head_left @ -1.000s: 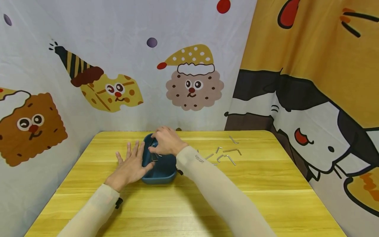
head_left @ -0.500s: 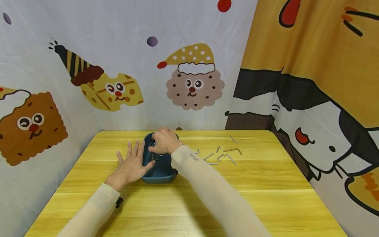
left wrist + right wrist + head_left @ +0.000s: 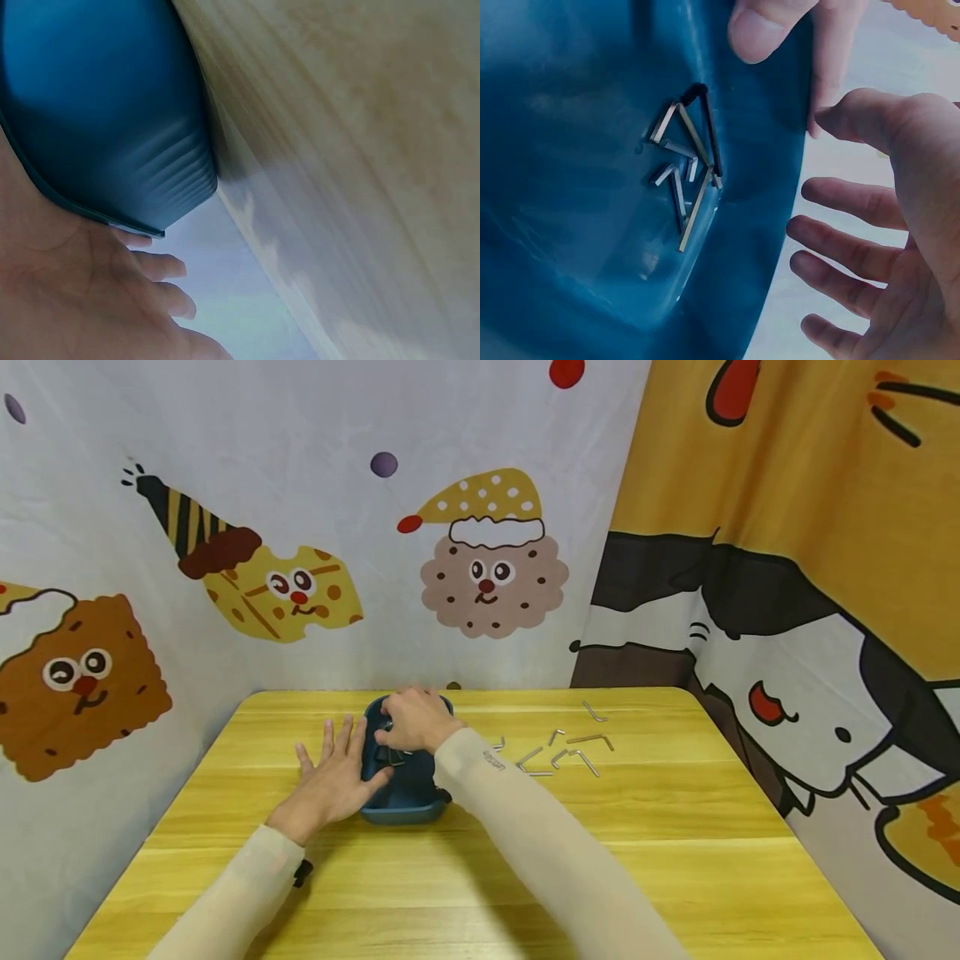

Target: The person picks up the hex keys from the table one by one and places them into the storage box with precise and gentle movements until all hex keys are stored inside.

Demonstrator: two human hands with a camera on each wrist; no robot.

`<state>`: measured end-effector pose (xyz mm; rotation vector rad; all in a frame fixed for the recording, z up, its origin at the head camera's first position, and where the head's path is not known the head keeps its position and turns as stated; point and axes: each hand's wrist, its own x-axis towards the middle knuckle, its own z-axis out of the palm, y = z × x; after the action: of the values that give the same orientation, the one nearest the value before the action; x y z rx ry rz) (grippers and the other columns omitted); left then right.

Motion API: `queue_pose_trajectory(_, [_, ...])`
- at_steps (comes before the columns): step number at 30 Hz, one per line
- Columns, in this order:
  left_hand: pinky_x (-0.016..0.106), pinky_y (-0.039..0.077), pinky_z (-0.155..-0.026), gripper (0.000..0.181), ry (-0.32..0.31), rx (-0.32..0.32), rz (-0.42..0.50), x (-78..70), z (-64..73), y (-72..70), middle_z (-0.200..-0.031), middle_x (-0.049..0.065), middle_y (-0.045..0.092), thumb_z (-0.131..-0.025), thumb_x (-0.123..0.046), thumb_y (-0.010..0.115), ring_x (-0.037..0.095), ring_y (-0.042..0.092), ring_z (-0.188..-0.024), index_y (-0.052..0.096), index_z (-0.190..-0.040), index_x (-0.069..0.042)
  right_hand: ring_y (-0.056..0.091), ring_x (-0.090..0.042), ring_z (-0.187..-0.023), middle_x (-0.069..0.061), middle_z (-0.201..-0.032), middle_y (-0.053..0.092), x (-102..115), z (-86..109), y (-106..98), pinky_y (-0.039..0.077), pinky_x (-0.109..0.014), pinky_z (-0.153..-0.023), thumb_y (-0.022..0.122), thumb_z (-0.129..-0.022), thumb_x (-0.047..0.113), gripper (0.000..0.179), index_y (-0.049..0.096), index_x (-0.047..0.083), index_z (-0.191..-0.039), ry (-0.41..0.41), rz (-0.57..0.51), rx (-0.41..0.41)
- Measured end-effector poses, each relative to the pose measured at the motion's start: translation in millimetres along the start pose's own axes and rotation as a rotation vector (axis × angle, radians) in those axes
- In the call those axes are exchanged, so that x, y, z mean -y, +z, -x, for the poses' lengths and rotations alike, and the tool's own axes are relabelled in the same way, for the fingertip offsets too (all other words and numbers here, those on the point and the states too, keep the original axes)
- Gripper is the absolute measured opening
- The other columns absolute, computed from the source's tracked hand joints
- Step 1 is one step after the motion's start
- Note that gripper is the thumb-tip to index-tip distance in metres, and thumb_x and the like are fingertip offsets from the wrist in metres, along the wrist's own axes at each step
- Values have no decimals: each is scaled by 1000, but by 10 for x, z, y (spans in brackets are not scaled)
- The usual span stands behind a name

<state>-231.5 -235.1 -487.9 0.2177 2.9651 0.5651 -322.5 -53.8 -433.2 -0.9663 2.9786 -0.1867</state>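
A blue plastic bin (image 3: 405, 817) stands on the table. My left hand (image 3: 324, 792) lies spread against its left side, thumb over the rim; in the left wrist view the palm (image 3: 82, 285) is at the rim. My right hand (image 3: 422, 720) reaches over the bin's far part. In the right wrist view its fingers are loosely bent, with nothing between them. Several L-shaped hex keys lie on the bin floor, among them a black hex key (image 3: 711, 131) and a brass-coloured hex key (image 3: 696, 210). The left thumb (image 3: 756, 34) shows at the top there.
More loose hex keys lie on the table right of the bin, including a bronze-coloured hex key (image 3: 587, 740) and a silver hex key (image 3: 584, 763). The wooden table (image 3: 675, 860) ends at a printed curtain (image 3: 315, 460) behind and at the sides.
My right hand and sleeve have shifted slightly left, uncovering more of the hex keys beside the bin. Since half a second ago they are almost still. The left hand stays in place.
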Motion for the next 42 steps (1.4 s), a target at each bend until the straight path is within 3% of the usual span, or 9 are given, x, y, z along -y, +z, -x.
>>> queue_pose_trajectory(9, [99,-15,-126,109,-8,-6,-6,12,-1,9,-196,27,-7,-116,-68,57,59,-19,-179,-1,-189,-9,71,-29,-145,-1,-155,77,-53,165,-49,54,-58,-131,76,-113,50,49,79,22,-153,-52,-25,-55])
queue_pose_trajectory(15, [98,-15,-127,110,-9,0,-8,-3,-14,0,-196,26,-7,-116,-69,57,58,-20,-179,0,-189,-9,71,-29,-144,-2,-153,77,-160,348,-89,56,-54,-129,77,-113,49,47,81,20,-150,-96,-8,-107])
queue_pose_trajectory(22, [98,-15,-127,110,-5,-12,-13,3,-27,-3,-196,26,-7,-116,-69,58,58,-19,-179,1,-189,-8,70,-30,-144,-5,-153,76,-306,554,-141,58,-57,-126,79,-111,47,47,81,18,-148,-122,-35,-151])
queue_pose_trajectory(42, [97,-17,-128,110,-7,-32,-1,10,-14,29,-196,28,-3,-116,-68,58,58,-18,-180,2,-189,-8,68,-38,-149,-10,-154,75,-806,1006,-36,52,-63,-130,84,-109,44,50,81,14,-148,-100,-87,-218])
